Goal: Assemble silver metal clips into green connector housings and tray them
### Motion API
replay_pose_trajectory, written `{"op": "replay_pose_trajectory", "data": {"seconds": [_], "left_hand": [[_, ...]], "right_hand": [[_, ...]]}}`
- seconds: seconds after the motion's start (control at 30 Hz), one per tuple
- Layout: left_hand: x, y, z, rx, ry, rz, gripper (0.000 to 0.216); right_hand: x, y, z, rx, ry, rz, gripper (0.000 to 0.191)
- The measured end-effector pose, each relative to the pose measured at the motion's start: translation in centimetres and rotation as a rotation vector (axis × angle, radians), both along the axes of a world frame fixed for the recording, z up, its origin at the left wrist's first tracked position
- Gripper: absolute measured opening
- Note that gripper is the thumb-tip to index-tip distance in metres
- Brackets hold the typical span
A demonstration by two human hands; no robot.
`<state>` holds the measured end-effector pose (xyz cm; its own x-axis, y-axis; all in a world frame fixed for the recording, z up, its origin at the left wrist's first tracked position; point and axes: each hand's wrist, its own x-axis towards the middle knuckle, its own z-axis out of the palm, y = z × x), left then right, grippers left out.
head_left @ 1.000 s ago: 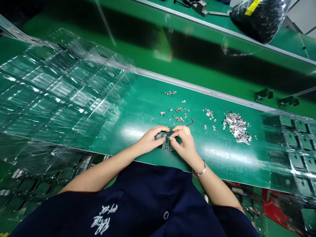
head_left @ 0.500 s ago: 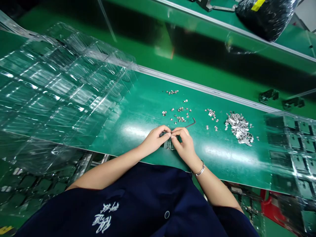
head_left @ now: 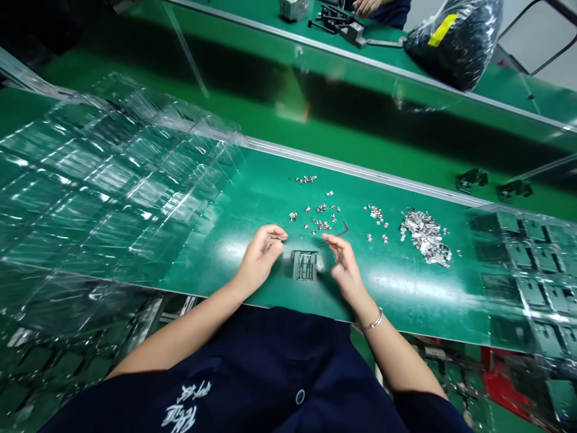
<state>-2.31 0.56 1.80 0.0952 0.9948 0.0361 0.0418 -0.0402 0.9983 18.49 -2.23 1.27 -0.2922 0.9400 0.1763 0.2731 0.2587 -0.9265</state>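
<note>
Near table edge (head_left: 451,338) toward six o'clock from the block (head_left: 305,265), bare green tabletop (head_left: 304,295) between, left hand (head_left: 261,255) at nine, right hand (head_left: 348,264) at three, both off it, fingers parted, block dark, boxy, slotted

Clear plastic trays (head_left: 135,162) lie at left, while a dark bag (head_left: 455,51) with yellow tape (head_left: 443,30) sits on the far tabletop (head_left: 256,11) beside a metal bar (head_left: 385,42).
</note>
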Motion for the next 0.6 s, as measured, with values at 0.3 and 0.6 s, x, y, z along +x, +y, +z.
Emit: {"op": "replay_pose_trajectory", "data": {"seconds": [0.3,0.6], "left_hand": [[-3.7,1.1,2.7,0.036,0.306,-0.042,0.028],[-13.3,3.4,6.2,0.102,0.723,0.193,0.033]], "right_hand": [[8.5,12.2,2.2,0.009,-0.296,-0.587,0.044],[20.2,25.2,8.3,0.091,-0.372,-0.915,0.049]]}}
